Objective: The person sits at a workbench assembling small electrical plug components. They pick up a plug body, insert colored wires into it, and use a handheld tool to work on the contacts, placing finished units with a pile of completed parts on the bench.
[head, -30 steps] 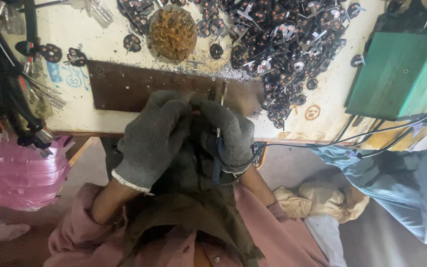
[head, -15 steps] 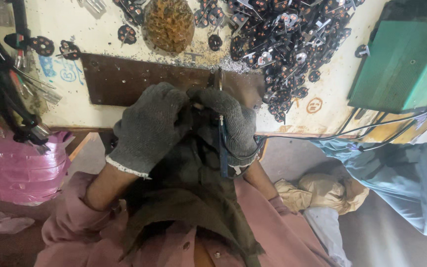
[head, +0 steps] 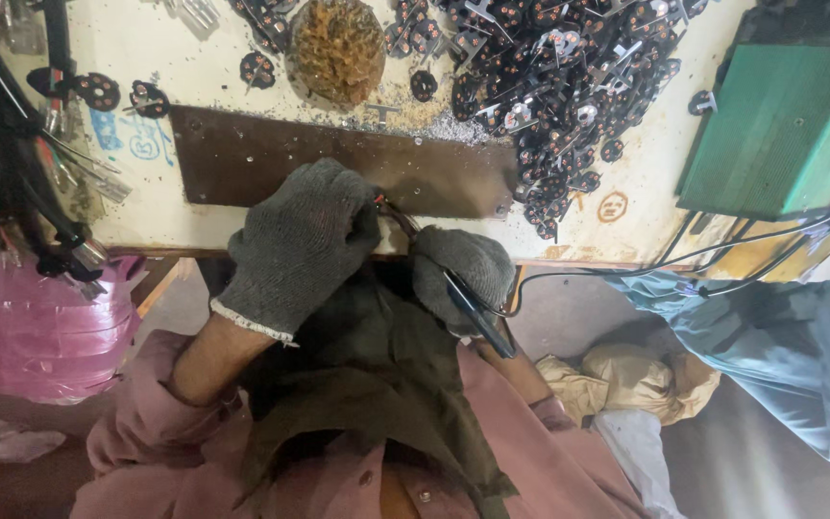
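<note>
In the head view, your left hand (head: 305,240), in a grey knit glove, sits just left of the centre of the frame with its fingers curled shut around a small piece with reddish wire ends (head: 388,206). Most of that piece is hidden inside your fist, so what it is cannot be told. You hold it at the near edge of the dark brown plate (head: 261,159) fixed across the middle of the bench, which gives the hand a firm rest.

Your right hand (head: 461,272), also gloved, lies just right of centre and a little lower, its fingers wrapped around a slim dark tool (head: 473,312). The tool's tip points up towards the piece in your left fist, and its handle runs down and right towards your lap. A thin black cable (head: 617,272) leaves it and runs right across the frame towards the green box (head: 770,144) at the upper right.

Across the top of the frame, a pile of small dark round parts with copper dots (head: 569,77) lies within easy reach, and beside it at top centre sits a brownish wire pad (head: 338,43). A pink plastic bag (head: 40,332) hangs at the lower left. Another person's blue sleeve (head: 770,346) enters at the right edge.
</note>
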`<state>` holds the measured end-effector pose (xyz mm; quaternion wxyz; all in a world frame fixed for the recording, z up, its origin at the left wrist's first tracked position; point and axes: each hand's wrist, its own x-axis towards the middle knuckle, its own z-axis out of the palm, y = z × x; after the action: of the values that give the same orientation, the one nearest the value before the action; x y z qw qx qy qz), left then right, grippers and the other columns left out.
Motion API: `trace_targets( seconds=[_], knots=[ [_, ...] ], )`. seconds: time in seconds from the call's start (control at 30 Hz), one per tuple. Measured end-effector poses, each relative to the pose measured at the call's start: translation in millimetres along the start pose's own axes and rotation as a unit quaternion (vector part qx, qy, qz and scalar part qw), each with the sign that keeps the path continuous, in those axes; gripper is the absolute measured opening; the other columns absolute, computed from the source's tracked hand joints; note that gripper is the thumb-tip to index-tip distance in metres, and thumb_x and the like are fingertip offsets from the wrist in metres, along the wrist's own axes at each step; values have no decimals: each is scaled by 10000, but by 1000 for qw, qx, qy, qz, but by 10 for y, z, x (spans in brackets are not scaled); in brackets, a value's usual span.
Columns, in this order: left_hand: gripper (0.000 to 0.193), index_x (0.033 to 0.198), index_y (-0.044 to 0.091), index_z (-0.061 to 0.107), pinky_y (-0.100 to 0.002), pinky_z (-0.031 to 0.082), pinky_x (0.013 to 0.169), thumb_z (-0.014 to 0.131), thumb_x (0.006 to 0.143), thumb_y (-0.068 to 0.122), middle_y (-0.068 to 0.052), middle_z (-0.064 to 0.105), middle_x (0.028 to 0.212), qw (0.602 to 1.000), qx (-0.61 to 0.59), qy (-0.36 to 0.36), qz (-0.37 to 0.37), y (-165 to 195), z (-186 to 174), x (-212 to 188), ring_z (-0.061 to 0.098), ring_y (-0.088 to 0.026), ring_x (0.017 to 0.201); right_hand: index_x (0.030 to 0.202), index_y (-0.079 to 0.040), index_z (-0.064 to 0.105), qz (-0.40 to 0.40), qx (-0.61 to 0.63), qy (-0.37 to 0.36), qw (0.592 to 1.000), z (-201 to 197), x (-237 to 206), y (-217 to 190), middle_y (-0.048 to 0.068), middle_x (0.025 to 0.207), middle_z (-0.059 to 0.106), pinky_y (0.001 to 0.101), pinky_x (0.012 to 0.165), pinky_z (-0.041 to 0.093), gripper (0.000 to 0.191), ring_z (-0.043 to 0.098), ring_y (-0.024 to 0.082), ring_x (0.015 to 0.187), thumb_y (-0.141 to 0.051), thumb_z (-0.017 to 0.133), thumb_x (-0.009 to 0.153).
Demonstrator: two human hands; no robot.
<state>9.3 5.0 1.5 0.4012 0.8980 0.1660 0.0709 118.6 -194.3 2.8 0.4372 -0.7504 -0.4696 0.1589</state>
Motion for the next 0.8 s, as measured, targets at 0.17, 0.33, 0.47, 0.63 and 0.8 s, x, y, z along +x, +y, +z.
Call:
trace_targets(
  seconds=[0.17, 0.33, 0.47, 0.63, 0.8],
  knots=[
    [165, 998, 90, 620, -465, 553, 762, 726, 892, 160, -133, 605, 970, 1000, 13, 9, -16, 6, 41, -26, 650, -352, 960, 1089, -30, 673, -40, -19, -16, 999, 34, 59, 33, 114, 940, 730, 374, 683, 556, 324, 724, 273, 792, -117, 824, 815],
    [181, 991, 119, 651, -443, 552, 732, 741, 842, 166, -98, 643, 1023, 1000, -20, 17, -2, 23, 26, -36, 667, -326, 995, 1088, -25, 653, -74, -2, -41, 996, 52, 73, 4, 106, 883, 719, 376, 615, 535, 388, 715, 278, 725, -104, 869, 776],
    [143, 983, 128, 669, -441, 543, 725, 768, 893, 178, -79, 651, 1012, 999, -29, 33, -24, 7, 6, -40, 663, -311, 940, 1104, -19, 643, -75, 13, -48, 996, 58, 84, 8, 100, 875, 712, 370, 623, 540, 386, 720, 276, 727, -83, 856, 788],
    [136, 953, 105, 649, -438, 556, 794, 744, 869, 155, -94, 643, 1006, 999, -40, 22, 9, -56, 18, -20, 662, -325, 961, 1062, -43, 658, -72, -20, -35, 997, 58, 29, 43, 109, 878, 712, 389, 646, 553, 346, 721, 302, 743, -79, 847, 775],
    [99, 901, 98, 636, -442, 546, 740, 719, 892, 151, -107, 644, 982, 999, -40, 0, -6, -40, -12, -10, 666, -327, 914, 1058, -61, 692, -48, -71, -16, 996, 116, -104, 117, 115, 934, 735, 413, 719, 578, 327, 739, 323, 807, -125, 845, 775]
  ],
)
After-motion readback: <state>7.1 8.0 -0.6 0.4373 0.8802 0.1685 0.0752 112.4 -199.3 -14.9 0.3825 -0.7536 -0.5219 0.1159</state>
